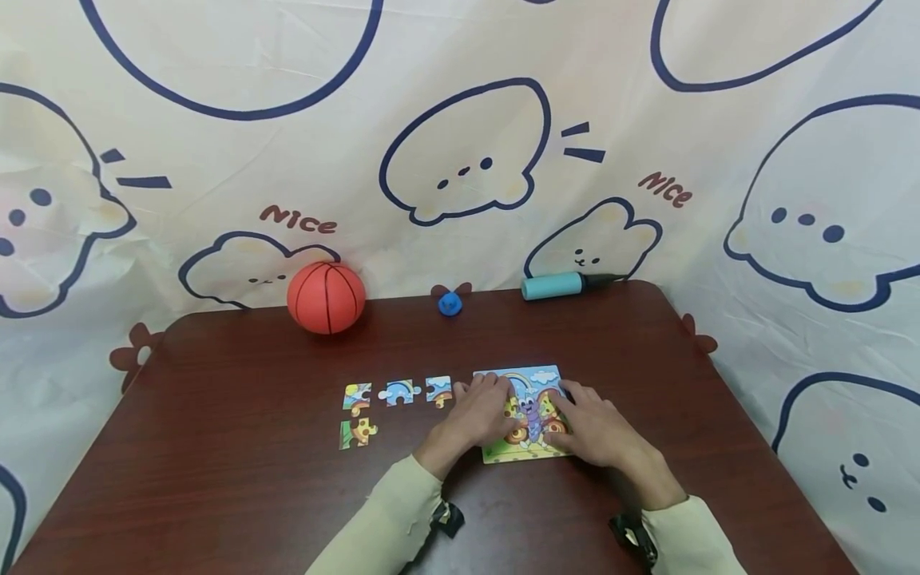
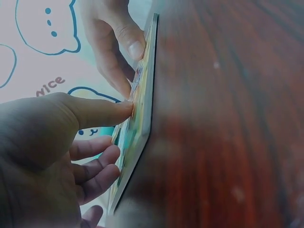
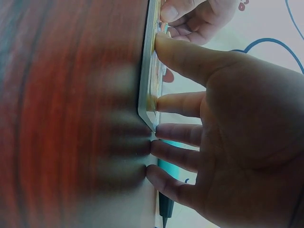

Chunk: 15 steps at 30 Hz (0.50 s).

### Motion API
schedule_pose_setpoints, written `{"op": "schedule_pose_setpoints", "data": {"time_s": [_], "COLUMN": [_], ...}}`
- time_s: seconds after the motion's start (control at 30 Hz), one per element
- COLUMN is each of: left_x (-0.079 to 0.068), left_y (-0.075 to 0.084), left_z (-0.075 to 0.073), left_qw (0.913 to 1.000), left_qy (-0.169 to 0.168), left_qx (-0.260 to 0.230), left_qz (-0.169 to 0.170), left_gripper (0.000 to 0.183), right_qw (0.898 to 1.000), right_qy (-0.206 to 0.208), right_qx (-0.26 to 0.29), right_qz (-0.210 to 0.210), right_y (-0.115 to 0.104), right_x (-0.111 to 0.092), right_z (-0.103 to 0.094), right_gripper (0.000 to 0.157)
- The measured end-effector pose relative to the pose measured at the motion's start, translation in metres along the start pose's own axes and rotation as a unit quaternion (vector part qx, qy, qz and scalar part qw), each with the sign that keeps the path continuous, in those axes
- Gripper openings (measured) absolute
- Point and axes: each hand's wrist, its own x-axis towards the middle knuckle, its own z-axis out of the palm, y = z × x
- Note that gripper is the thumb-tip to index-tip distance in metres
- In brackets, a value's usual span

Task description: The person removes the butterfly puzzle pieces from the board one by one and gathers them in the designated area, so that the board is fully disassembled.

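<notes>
A jigsaw puzzle board lies flat on the brown table, printed with a rainbow and a purple winged cartoon insect. My left hand rests over its left side. The thumb presses on the picture, with the other fingers loosely bent along the top. From the right side, my right hand touches the board with its fingers spread. Its thumb and index finger are on the puzzle, while the remaining fingertips reach the table beside the board's edge. Part of the picture is hidden under the hands.
Several loose jigsaw pieces lie left of the board. Along the back edge are an orange-red basketball, a small blue object and a teal hand pump with a black nozzle. A printed cloth hangs behind the table.
</notes>
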Motion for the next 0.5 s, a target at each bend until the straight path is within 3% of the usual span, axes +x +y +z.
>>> {"op": "schedule_pose_setpoints", "data": {"time_s": [0.5], "left_x": [0.0012], "left_y": [0.0014], "left_z": [-0.0001], "left_qw": [0.9992], "left_qy": [0.008], "left_qx": [-0.038], "left_qz": [0.013], "left_gripper": [0.038], "right_qw": [1.0], "right_qy": [-0.009], "right_qx": [0.005], "right_qz": [0.006], "right_y": [0.001], "right_x": [0.0014], "right_z": [-0.0006], "right_gripper": [0.072]}}
